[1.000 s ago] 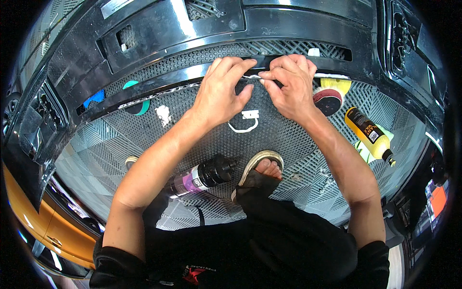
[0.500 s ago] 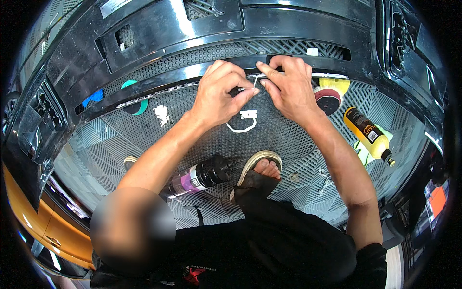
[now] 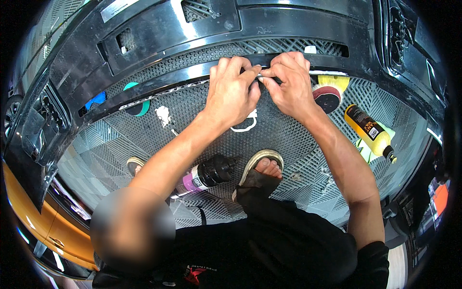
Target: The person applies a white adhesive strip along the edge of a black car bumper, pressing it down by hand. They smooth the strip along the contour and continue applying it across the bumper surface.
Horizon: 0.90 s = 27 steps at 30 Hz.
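A large black car bumper point(image 3: 192, 72) arches across the top, and both of my hands meet at its lower edge. My left hand point(image 3: 233, 89) is closed, its index fingertip pressed at the edge and its thumb mostly hidden. Beside it my right hand point(image 3: 291, 84) is pinched shut at the same spot. A small bit of a thin white strip point(image 3: 261, 75) shows between the fingertips; most of it is covered. Right of my right hand, a white line point(image 3: 328, 73) runs along the edge. Below my hands a white looped strip point(image 3: 246, 127) lies on the floor, partly hidden by my left hand.
A maroon-and-black polishing pad point(image 3: 328, 98), a yellow bottle point(image 3: 369, 130) and a green cloth point(image 3: 365, 153) lie right. A black-and-purple bottle point(image 3: 204, 174) lies near my sandalled foot point(image 3: 267, 166). A green round pad point(image 3: 139, 107) sits left. An orange car point(image 3: 62, 226) stands lower left.
My left hand has moved up and slightly right, against the bumper edge. The white strip that hung between my fingertips is now mostly covered. My right hand has barely shifted.
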Available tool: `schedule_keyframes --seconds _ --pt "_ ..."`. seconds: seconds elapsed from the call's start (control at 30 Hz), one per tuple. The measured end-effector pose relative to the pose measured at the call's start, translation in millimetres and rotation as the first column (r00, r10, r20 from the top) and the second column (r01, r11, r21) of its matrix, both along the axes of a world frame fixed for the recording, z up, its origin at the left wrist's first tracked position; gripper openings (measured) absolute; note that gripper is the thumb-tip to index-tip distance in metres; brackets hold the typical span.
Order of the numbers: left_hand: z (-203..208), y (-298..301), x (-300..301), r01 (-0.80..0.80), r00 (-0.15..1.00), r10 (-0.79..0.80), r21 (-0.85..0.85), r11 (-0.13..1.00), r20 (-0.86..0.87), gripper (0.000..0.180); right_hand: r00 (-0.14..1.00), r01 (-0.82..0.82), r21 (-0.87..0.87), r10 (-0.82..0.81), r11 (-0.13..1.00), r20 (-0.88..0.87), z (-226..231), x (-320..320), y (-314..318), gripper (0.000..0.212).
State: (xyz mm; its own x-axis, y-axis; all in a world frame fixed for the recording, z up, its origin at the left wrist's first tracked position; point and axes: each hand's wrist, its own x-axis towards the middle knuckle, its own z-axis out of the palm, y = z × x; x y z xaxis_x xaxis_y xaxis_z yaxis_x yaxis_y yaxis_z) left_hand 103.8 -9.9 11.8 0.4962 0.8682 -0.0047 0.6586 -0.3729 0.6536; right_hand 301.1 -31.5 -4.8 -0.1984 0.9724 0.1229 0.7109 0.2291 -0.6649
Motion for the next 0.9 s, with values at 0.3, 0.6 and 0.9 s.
schedule_keyframes --seconds 0.3,0.6,0.9 --pt "-19.9 0.8 -1.6 -0.055 0.991 0.039 0.115 0.992 0.13 0.021 0.997 0.068 -0.059 -0.066 0.996 0.038 4.5 4.9 -4.3 0.027" --pt "-24.0 2.3 -1.6 -0.066 0.981 0.04 0.138 0.988 0.188 0.018 0.978 0.024 -0.011 -0.021 1.0 0.209 8.6 3.6 -9.1 0.032" --pt "-22.4 3.6 -2.2 -0.067 0.977 0.047 0.089 0.994 0.209 0.017 0.993 0.091 -0.004 -0.09 0.996 0.078 0.4 2.4 -7.3 0.02"
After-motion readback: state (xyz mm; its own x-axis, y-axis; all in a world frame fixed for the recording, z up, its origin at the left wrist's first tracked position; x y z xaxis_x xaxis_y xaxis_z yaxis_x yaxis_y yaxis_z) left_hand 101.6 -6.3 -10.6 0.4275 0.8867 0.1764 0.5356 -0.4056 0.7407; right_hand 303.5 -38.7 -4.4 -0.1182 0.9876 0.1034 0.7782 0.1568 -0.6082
